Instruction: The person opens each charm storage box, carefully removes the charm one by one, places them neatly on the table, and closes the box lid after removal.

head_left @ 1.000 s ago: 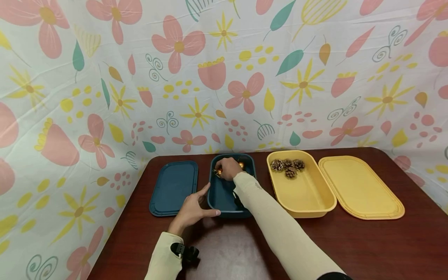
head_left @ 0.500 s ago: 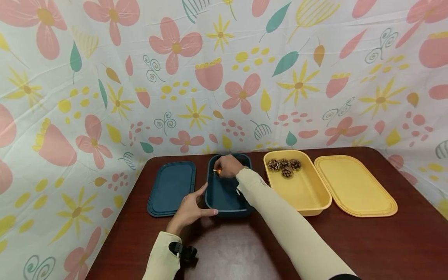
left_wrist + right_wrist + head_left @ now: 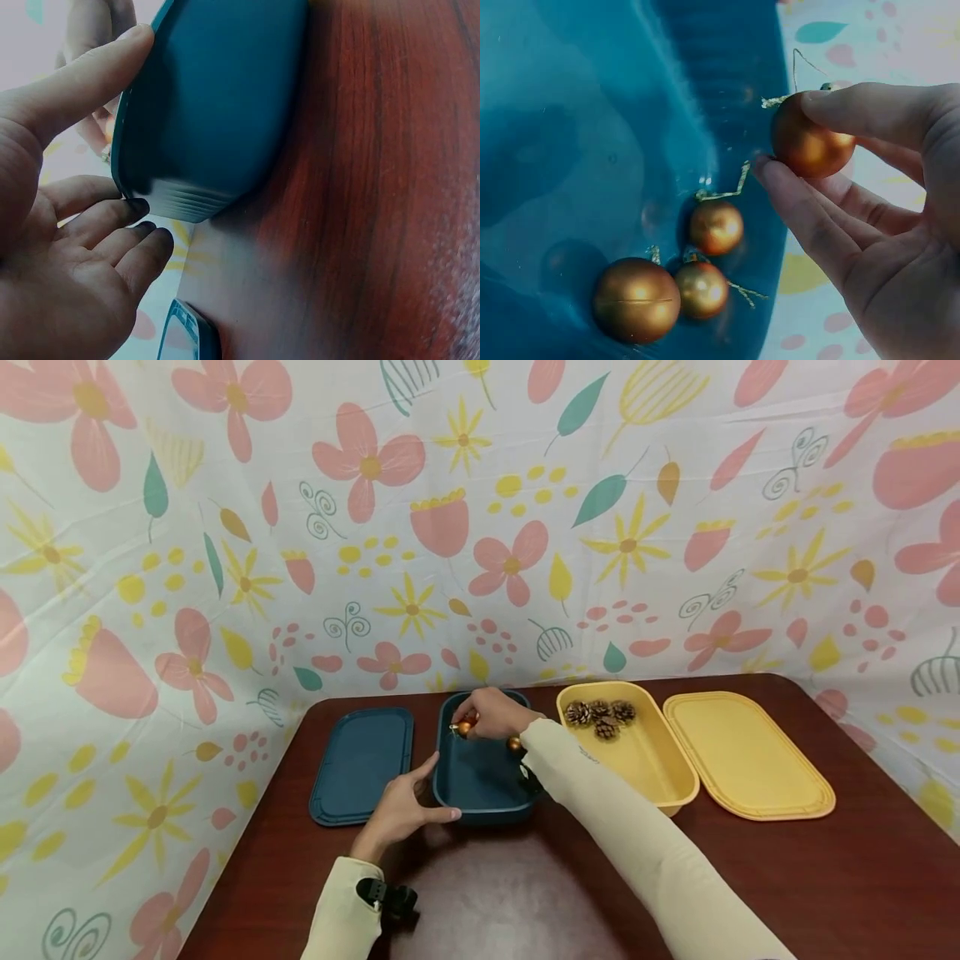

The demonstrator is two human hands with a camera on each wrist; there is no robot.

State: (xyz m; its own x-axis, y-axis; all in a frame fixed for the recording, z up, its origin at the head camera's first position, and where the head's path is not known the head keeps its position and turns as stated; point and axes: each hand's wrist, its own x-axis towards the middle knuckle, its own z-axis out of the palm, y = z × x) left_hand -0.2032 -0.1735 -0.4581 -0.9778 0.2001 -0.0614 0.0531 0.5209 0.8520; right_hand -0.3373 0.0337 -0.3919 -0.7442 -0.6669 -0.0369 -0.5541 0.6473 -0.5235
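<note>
My right hand (image 3: 497,713) is over the far end of the blue box (image 3: 483,816), pinching a gold Christmas bauble (image 3: 810,139) between thumb and fingers. A metal cap and gold cords show above the held bauble. Below the hand, a larger gold bauble (image 3: 637,300) and two smaller gold baubles (image 3: 716,226) lie in the box. At the box's near left corner is my left hand (image 3: 401,810), spread out, its thumb on the front rim. In the left wrist view its other fingers, slightly bent, touch the side wall.
A blue lid (image 3: 363,768) lies flat left of the blue box. To the right stands a yellow box (image 3: 637,768) with several pine cones (image 3: 600,714) at its far end. Beyond that lies a yellow lid (image 3: 750,756). A patterned cloth (image 3: 480,527) hangs behind the table.
The head view has turned slightly right. My right hand, still with a bauble, has shifted a little right over the box, and another bauble shows below its wrist. The left hand stays at the corner.
</note>
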